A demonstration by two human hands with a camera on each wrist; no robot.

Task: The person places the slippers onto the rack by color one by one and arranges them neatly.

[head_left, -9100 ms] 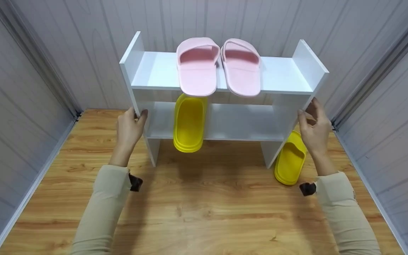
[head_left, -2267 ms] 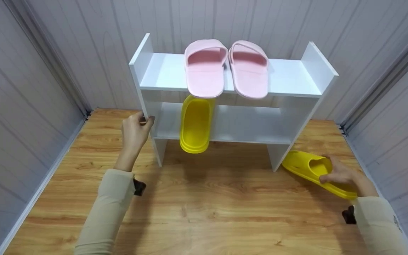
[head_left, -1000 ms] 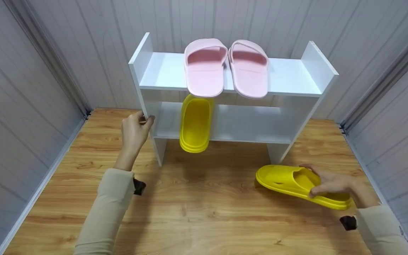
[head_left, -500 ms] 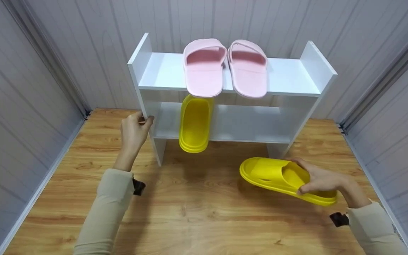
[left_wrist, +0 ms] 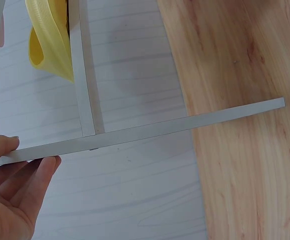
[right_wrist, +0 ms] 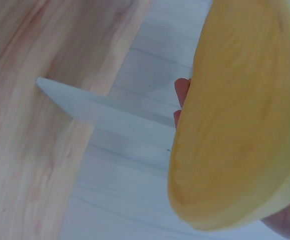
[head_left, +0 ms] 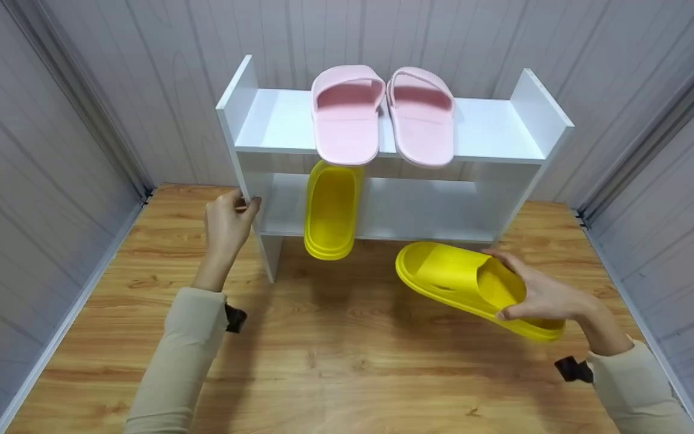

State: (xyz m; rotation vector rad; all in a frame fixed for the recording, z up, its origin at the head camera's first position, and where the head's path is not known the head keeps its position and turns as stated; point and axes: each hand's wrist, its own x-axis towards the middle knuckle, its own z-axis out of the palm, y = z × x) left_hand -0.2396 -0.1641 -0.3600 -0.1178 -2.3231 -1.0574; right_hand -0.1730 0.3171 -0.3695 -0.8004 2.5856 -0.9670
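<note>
My left hand grips the left side panel of a white shoe rack; in the left wrist view, thumb and fingers lie on opposite faces of that panel. My right hand holds a yellow slipper by its sides near the strap opening, toe pointing left, above the floor before the rack's lower right. Its sole fills much of the right wrist view and hides most of that hand. Another yellow slipper sits on the middle shelf, left of centre, heel over the front edge.
A pair of pink slippers, the left one and the right one, stands on the top shelf. The rack stands on a wood-look floor against the panelled back wall. Side walls rise on both sides.
My right hand left the rack, picked the yellow slipper off the floor at right, then carried it left and, lately, upward with the toe rising. My left hand keeps its grip on the panel.
</note>
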